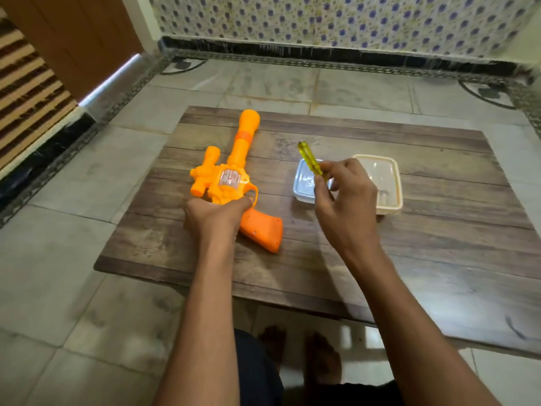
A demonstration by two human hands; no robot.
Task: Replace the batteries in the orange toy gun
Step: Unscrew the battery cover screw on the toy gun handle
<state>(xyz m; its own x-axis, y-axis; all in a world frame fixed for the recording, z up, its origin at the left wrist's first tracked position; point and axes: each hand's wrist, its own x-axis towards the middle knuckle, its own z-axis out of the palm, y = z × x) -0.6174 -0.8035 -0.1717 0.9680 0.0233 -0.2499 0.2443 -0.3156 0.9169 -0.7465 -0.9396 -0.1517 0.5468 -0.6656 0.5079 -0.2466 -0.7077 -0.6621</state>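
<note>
An orange toy gun (pixel 231 171) lies flat on the wooden table (pixel 424 259), barrel pointing away, grip toward me. My left hand (pixel 215 215) grips it at the trigger area, just above the grip. My right hand (pixel 344 197) is raised above the table to the right of the gun and pinches a screwdriver with a clear yellow handle (pixel 308 159); the handle points up and away, and its tip is hidden behind my fingers.
A small clear plastic container (pixel 304 189) sits under my right hand. Beside it on the right lies a cream-rimmed lid or tray (pixel 389 183) with small items I cannot make out. Tiled floor surrounds the low table; my feet (pixel 298 347) are below its near edge.
</note>
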